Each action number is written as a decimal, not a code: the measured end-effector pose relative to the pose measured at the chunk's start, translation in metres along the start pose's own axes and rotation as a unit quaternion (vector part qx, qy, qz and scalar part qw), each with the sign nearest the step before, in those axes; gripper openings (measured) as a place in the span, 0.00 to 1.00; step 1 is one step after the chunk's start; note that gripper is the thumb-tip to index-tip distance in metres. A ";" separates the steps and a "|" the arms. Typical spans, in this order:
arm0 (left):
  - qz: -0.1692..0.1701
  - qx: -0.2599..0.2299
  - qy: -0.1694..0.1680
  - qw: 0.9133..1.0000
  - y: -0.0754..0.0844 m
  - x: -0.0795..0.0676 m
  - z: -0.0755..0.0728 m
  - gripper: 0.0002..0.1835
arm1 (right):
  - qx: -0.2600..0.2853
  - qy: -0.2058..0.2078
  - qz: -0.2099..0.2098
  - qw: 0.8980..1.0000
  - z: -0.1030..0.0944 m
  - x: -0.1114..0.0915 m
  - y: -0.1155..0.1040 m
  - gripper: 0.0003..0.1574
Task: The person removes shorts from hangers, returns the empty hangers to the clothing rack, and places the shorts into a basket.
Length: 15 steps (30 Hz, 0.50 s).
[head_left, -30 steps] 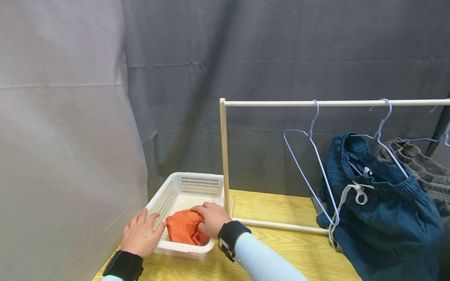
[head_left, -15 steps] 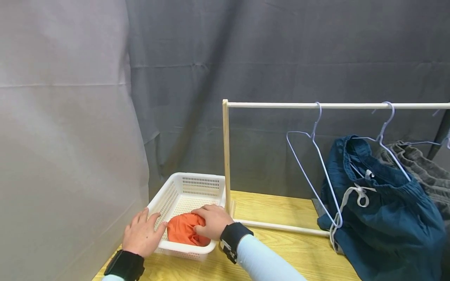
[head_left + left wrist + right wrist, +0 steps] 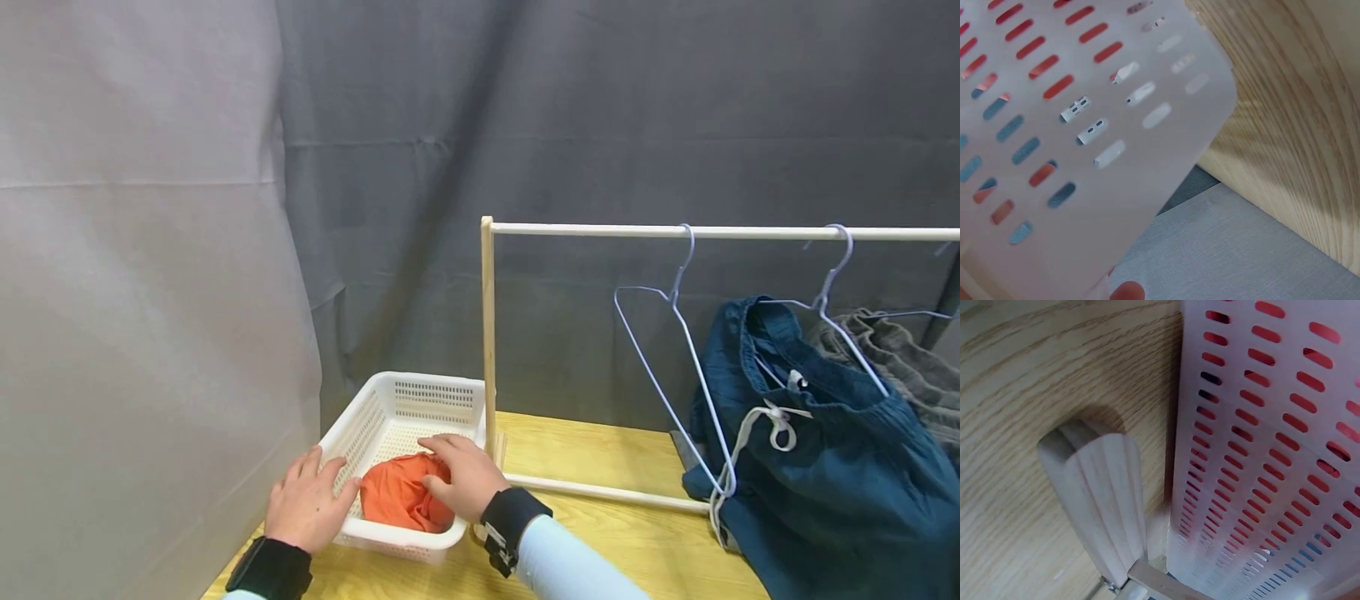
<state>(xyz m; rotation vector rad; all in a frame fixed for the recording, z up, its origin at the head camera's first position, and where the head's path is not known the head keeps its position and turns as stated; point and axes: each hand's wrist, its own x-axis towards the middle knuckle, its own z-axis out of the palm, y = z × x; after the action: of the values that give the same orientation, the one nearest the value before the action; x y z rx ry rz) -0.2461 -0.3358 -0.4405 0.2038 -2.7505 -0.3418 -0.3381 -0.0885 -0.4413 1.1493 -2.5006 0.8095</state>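
A bunched orange cloth [image 3: 403, 493] lies in the front part of a white plastic basket [image 3: 408, 537]. My left hand [image 3: 309, 502] is at the basket's left front rim, fingers spread and relaxed, thumb near the cloth. Over the right rim reaches my right hand [image 3: 467, 481], its loosely extended fingers right at the cloth's right side and gripping nothing. In the left wrist view a fingertip [image 3: 1127, 291] shows below the slotted basket wall [image 3: 1129, 206]. The right wrist view has the basket wall [image 3: 1210, 487] with orange showing through its slots; the right hand is hidden there.
A clothes rack's wooden post [image 3: 488, 333] rises close by the basket's right side, with its foot [image 3: 1100, 494] on the table [image 3: 600, 437]. From the rail [image 3: 585, 231] hang a bare hanger [image 3: 652, 367], blue drawstring shorts [image 3: 840, 467] and a grey garment [image 3: 892, 350]. A pale curtain [image 3: 150, 333] stands at left.
My right hand has eased slightly right and its fingers have loosened from the orange cloth, which stays in the basket. The left hand holds nearly the same place. The head view has shifted slightly.
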 end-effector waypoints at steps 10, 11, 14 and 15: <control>0.023 0.015 -0.002 1.000 -0.001 0.001 0.003 0.27 | 0.053 0.000 0.015 0.998 -0.025 -0.023 0.006 0.38; 0.023 0.015 -0.001 1.000 -0.001 0.001 0.003 0.27 | 0.050 -0.002 0.020 0.999 -0.029 -0.026 0.007 0.38; 0.024 0.014 -0.004 1.000 -0.002 0.002 0.001 0.28 | 0.040 0.000 0.031 0.999 -0.041 -0.037 0.014 0.38; 0.024 0.014 -0.006 1.000 -0.002 0.002 0.001 0.28 | 0.037 0.002 0.033 0.999 -0.044 -0.040 0.016 0.39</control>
<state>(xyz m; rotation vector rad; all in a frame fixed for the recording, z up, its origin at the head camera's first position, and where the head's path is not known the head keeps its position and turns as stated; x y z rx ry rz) -0.2484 -0.3376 -0.4410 0.1423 -2.7673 -0.2928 -0.3238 -0.0290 -0.4300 1.0913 -2.5376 0.9285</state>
